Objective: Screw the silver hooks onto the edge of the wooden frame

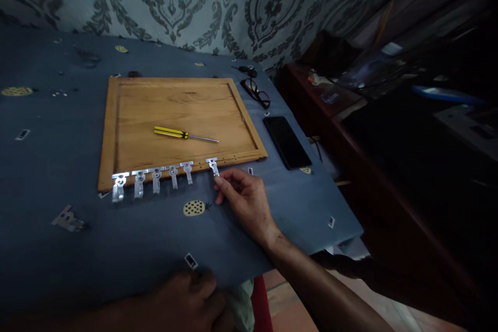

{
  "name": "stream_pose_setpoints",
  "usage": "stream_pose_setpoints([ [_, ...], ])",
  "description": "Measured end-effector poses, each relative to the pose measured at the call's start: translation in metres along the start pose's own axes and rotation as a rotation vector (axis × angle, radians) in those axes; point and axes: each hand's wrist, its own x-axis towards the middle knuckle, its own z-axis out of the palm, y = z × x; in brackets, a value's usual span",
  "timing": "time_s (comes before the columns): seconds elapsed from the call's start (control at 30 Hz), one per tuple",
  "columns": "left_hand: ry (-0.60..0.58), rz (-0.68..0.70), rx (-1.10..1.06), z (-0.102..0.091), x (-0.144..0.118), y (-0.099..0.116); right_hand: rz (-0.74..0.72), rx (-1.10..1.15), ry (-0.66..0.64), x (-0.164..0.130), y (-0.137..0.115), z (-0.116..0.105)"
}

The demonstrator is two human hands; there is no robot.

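Note:
My right hand (247, 202) pinches a silvery metal hook (213, 166) between thumb and fingers. The hook's flat top lies against the near edge of a wooden framed board (155, 104). To its left, several similar metal hooks (156, 180) sit in a row along that same edge, their curved ends hanging toward me. A screwdriver (171, 132) with a yellow and black handle rests on the board, tip pointing right. My left hand (190, 295) is low at the table's near edge, dark and blurred, with curled fingers; whatever it may hold is hidden.
Another metal hook (69, 219) lies loose on the blue tablecloth (128, 254) at left, and tiny pieces (59, 94) lie farther back. Right of the board are a black phone (287, 141), eyeglasses (256, 92) and keys (248, 70). A patterned curtain (221, 5) hangs behind.

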Motion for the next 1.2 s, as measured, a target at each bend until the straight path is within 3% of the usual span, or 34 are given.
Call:
stream_pose_setpoints([
  [0.27, 0.014, -0.018, -0.042, -0.012, 0.003, -0.002, 0.018, 0.004, 0.004, -0.001, 0.0, 0.0],
  [0.47, 0.063, -0.05, -0.04, -0.008, 0.001, 0.0, 0.014, 0.025, 0.01, 0.0, 0.0, 0.001],
  [0.8, 0.047, -0.025, -0.012, -0.022, 0.004, -0.003, 0.008, 0.035, 0.005, 0.001, 0.0, 0.002],
  [1.2, -0.01, 0.003, -0.025, -0.022, 0.006, -0.004, 0.043, 0.023, -0.03, -0.001, -0.008, 0.011],
])
